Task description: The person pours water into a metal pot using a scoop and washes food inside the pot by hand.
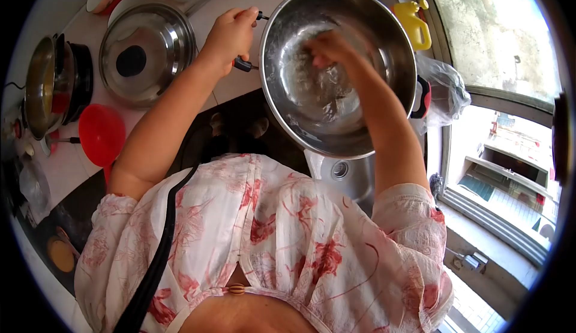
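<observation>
A large steel pot (282, 126) is tilted so that I look into its shiny inside. My left hand (231, 36) is wrapped around its black side handle (243, 64). The opposite handle, black with red, shows at the pot's right edge. Inside the pot is my right hand (330, 50), close to the inner wall and smeared by motion. Whether its fingers hold anything is hidden by the blur. Wet-looking, glinting patches cover the pot's bottom below that hand.
Under the pot's lower rim lies a steel sink (354, 180) with a drain. A steel lid (159, 72) rests on the counter at left, near a red ladle-like scoop (101, 135) and another pan (41, 87). A yellow jug (413, 24) and a plastic bag (444, 90) stand by the window.
</observation>
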### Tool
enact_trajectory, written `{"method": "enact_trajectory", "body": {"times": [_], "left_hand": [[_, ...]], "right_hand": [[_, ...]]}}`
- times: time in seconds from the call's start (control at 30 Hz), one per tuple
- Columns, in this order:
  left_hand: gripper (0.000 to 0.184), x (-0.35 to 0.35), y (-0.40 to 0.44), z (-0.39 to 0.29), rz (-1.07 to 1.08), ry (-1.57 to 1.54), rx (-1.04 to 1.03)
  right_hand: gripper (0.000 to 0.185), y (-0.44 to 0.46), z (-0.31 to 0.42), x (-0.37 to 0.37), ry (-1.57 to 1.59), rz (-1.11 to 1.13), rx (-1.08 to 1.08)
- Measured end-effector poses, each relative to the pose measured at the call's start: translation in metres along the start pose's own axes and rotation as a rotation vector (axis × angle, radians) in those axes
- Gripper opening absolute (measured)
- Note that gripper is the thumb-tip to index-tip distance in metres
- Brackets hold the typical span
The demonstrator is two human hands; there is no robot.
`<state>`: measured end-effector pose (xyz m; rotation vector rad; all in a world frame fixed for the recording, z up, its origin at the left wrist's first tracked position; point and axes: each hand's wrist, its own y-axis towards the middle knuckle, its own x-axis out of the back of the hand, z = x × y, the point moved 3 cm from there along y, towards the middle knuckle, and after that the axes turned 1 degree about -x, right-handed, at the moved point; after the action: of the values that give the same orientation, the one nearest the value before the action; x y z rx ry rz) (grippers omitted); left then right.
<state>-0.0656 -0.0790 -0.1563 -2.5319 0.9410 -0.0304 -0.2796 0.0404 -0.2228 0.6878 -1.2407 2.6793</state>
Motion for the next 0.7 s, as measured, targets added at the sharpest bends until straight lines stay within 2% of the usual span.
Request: {"method": "enact_trajectory", "body": {"times": [0.03,0.17,0.23,0.3,0.37,0.4,0.47,0.6,0.7], "left_hand": [[0.032,0.002,0.002,0.001,0.027,-0.008,0.004],[0.031,-0.002,-0.003,-0.001,0.0,-0.017,0.008],[0.031,-0.001,-0.002,0.0,0.011,-0.043,-0.001],[0.031,-0.002,-0.003,0.001,0.026,-0.069,-0.004],[0.031,-0.002,-0.003,0.001,0.037,-0.08,-0.006],[0.031,-0.001,-0.003,0.002,0.032,-0.079,-0.001],[0.031,-0.001,-0.001,0.002,0.0,-0.011,-0.019],[0.031,-0.002,-0.002,0.002,0.025,-0.002,-0.009],[0.031,-0.001,-0.002,0.004,0.057,-0.049,-0.023]], "right_hand": [[0.037,-0.001,-0.009,0.015,0.007,-0.128,0.016],[0.042,-0.009,-0.034,0.012,-0.227,-0.039,0.074],[0.044,-0.035,-0.038,-0.006,-0.045,0.099,-0.092],[0.044,-0.035,-0.036,-0.021,-0.073,0.174,-0.113],[0.045,-0.035,-0.007,-0.042,-0.201,0.339,-0.077],[0.045,-0.031,0.005,-0.047,-0.201,0.346,-0.076],[0.044,-0.01,0.025,-0.042,-0.019,0.139,-0.008],[0.044,-0.006,-0.007,-0.008,0.076,0.05,0.048],[0.043,-0.018,-0.047,0.011,-0.007,0.066,-0.083]]}}
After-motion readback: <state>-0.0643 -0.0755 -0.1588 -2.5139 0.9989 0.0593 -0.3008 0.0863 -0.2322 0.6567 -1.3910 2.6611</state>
